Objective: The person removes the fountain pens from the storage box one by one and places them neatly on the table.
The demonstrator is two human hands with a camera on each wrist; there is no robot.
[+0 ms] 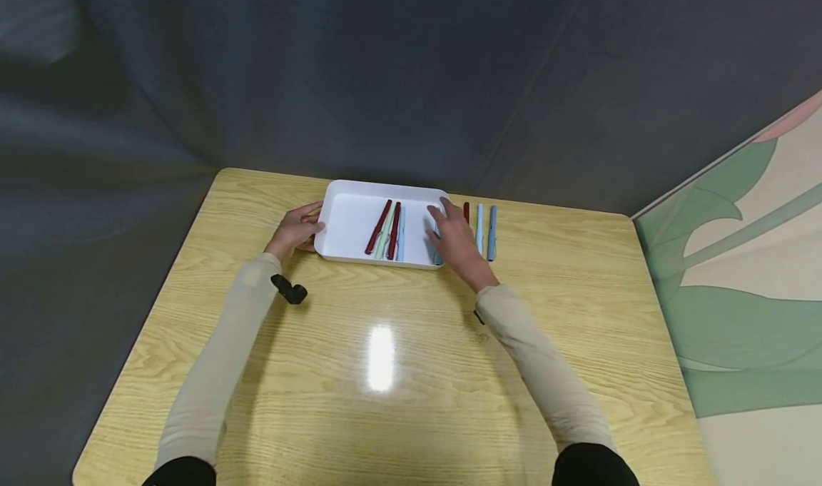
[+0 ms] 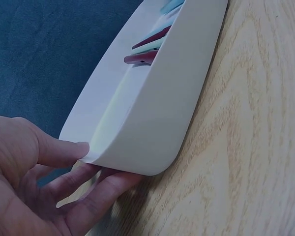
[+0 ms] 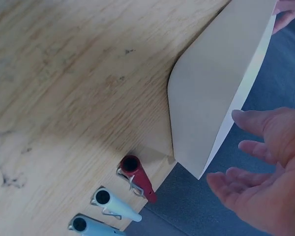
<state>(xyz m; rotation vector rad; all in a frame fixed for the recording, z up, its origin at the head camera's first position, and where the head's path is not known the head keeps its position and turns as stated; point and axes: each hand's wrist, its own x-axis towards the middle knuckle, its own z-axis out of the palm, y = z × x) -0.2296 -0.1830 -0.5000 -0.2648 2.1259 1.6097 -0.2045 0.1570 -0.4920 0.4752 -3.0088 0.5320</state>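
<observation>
- The white tray (image 1: pixel 347 222) lay on the wooden tabletop (image 1: pixel 321 343), in the upper middle of the head view, near the table's far edge.
- At the tray's left end, the left hand (image 1: pixel 297 228) pinched the rim; in the left wrist view, at lower left, its thumb lay over the rim and its fingers were bent against the outside.
- The right hand (image 1: pixel 456 240) hung over the tray's right end with its fingers spread and loosely bent, holding nothing; whether its thumb touched the rim, one could not tell.
- Left of the right hand, inside the tray, a dark red stick (image 1: pixel 379 227), a mint stick (image 1: pixel 385 233), a second red stick (image 1: pixel 394 231) and a light blue stick (image 1: pixel 401 234) lay close together.
- A grey-blue stick (image 1: pixel 437 247) lay near the tray's right end, partly hidden by the right hand.
- On the table, right of the tray, stood a row: a third red stick (image 1: pixel 467 211), a pale blue stick (image 1: pixel 479 228) and a darker blue stick (image 1: pixel 491 233); the right wrist view showed their dark round ends and wire loops at lower left.
- Dark cloth (image 1: pixel 359 79) filled the top of the head view.
</observation>
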